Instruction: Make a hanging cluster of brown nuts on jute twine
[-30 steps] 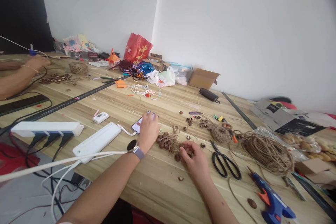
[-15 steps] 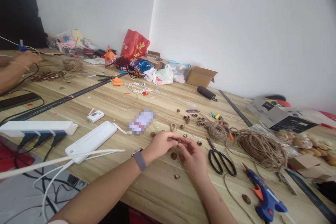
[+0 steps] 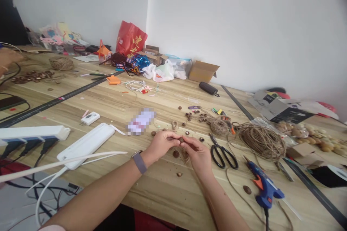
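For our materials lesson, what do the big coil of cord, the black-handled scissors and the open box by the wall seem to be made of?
Large brown coil of cord: probably jute, matt and rough, with coarse strands.
Black-handled scissors: likely metal blades, dark grey; handles smooth, perhaps plastic-coated.
Open brown box: apparently cardboard, matt, with thin folded flaps.
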### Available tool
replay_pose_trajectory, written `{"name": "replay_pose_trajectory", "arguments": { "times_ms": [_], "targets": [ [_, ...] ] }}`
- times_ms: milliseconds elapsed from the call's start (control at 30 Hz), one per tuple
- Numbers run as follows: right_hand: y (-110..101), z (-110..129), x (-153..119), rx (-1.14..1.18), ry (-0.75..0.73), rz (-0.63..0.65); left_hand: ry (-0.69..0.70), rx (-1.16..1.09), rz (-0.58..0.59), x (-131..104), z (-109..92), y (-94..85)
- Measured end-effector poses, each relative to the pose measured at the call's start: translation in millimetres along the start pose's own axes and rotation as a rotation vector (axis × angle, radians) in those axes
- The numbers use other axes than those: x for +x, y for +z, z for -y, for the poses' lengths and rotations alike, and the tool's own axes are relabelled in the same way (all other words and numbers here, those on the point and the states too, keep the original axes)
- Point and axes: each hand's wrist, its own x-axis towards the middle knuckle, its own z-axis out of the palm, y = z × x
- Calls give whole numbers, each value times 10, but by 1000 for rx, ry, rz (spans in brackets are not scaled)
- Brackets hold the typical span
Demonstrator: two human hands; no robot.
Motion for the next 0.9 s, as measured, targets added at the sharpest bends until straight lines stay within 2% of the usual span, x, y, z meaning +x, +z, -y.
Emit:
{"name": "replay_pose_trajectory", "arguments": {
  "times_ms": [233, 333, 467, 667, 800, 900],
  "targets": [
    [-8, 26, 1, -34, -33, 9, 66, 103, -11, -11, -25, -7],
    [1, 17, 2, -37, -60, 8, 53, 111, -27, -12, -21, 9],
    [20, 51, -1, -113, -87, -23, -40, -31, -8, -14, 9, 53],
    [44, 123, -21, -254, -184, 22, -150, -270, -4, -25, 23, 77],
    [43, 115, -32, -266, -147, -33, -152, -209, 19, -30, 10, 65],
    [27, 149, -31, -298, -187, -16, -122, -110, 30, -38, -6, 58]
  ]
}}
